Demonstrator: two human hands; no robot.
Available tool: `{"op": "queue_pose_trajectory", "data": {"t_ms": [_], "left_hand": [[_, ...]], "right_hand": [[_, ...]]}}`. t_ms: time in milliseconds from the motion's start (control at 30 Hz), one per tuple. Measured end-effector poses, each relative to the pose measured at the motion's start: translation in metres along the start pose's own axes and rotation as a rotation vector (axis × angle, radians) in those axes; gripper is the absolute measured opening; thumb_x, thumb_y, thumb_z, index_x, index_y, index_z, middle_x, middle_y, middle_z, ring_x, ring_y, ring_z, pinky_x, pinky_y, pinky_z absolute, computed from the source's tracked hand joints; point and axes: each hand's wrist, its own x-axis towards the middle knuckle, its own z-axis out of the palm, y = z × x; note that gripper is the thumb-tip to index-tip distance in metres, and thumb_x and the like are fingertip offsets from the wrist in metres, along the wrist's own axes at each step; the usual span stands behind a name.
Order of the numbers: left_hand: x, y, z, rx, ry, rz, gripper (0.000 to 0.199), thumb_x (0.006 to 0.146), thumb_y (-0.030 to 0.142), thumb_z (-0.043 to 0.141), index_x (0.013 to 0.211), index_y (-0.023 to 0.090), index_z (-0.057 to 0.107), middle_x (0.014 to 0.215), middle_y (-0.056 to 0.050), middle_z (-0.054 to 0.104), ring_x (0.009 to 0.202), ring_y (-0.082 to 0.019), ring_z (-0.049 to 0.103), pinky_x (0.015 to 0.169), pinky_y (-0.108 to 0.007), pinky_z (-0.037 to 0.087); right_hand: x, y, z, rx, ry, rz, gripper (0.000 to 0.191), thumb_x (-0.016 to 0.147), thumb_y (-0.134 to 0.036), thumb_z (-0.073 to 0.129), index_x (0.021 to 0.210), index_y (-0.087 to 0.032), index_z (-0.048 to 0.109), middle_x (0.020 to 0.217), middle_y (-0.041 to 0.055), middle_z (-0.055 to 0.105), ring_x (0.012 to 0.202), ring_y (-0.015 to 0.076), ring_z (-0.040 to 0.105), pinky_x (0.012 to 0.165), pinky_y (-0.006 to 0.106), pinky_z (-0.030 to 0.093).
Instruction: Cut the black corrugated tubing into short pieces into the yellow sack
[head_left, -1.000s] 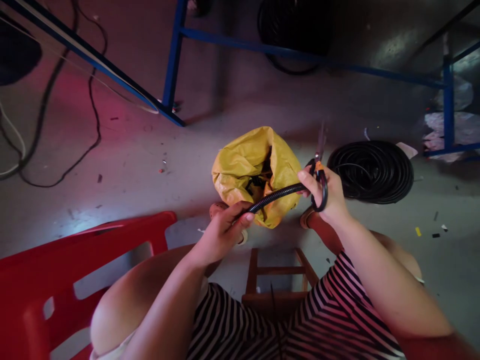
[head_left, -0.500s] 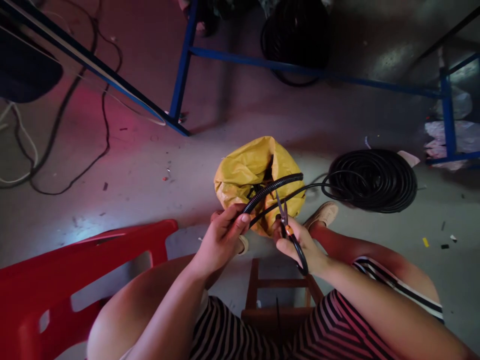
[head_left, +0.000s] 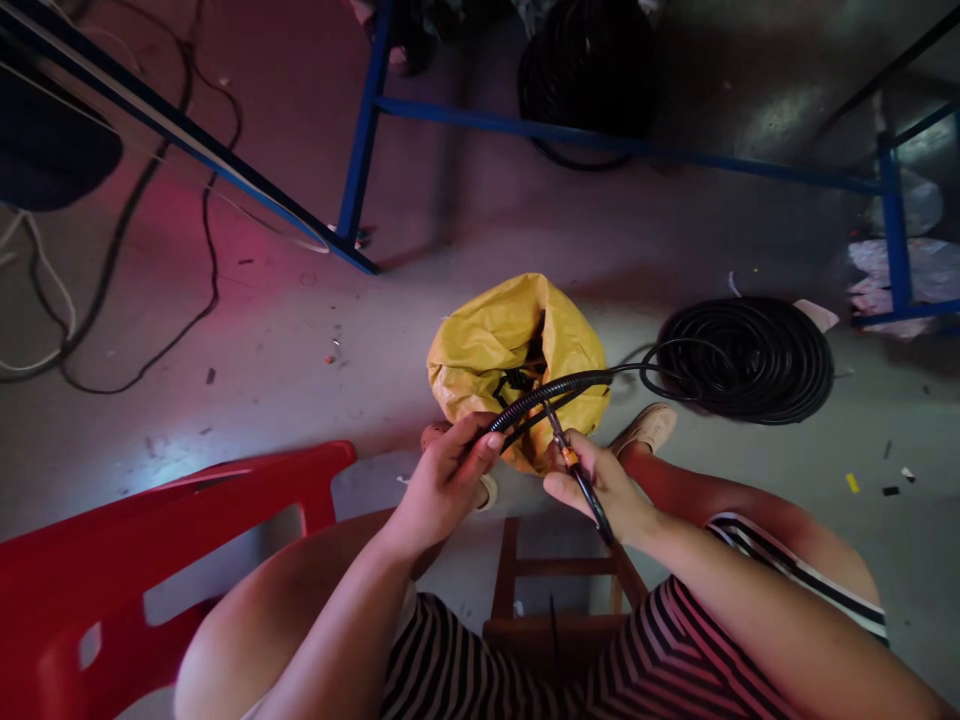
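Note:
My left hand is closed around a length of black corrugated tubing and a thinner smooth black cable beside it. The tubing points right, its free end over the edge of a yellow sack. In my right hand is a pair of scissors with black handles and an orange patch near the pivot. Their blades meet the cable just under the tubing; whether they have cut it cannot be made out. The cable runs off toward a black coil on the floor at the right.
A red plastic chair stands at my left, a wooden stool between my legs. Blue metal frames cross the far side, with another dark coil behind. Loose cables lie at the left; plastic bags sit far right.
The scissor blades have come together and swung left across the cable. The tubing's free end has dropped closer to the cable. My left hand stays nearly in place.

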Motion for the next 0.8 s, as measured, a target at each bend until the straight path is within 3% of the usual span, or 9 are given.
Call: {"op": "queue_pose_trajectory", "data": {"t_ms": [200, 800], "left_hand": [[0.0005, 0.0025, -0.0006, -0.003, -0.017, 0.033, 0.046, 0.102, 0.059, 0.049, 0.092, 0.017, 0.065, 0.065, 0.002, 0.051, 0.060, -0.013, 0.046, 0.057, -0.026, 0.037], [0.0000, 0.0002, 0.0000, 0.058, -0.012, 0.033, 0.043, 0.102, 0.054, 0.050, 0.090, 0.017, 0.067, 0.066, 0.000, 0.057, 0.061, -0.014, 0.050, 0.058, -0.026, 0.039]], "right_hand": [[0.0013, -0.0018, -0.0032, -0.048, 0.041, 0.014, 0.048, 0.083, -0.063, 0.074, 0.088, -0.021, 0.050, 0.078, -0.0025, 0.045, 0.071, 0.0144, 0.040, 0.064, 0.028, 0.032], [0.0026, -0.0065, -0.0067, -0.025, 0.066, 0.009, 0.045, 0.085, -0.061, 0.072, 0.094, -0.021, 0.054, 0.078, -0.0027, 0.045, 0.070, 0.0145, 0.040, 0.065, 0.029, 0.034]]}}
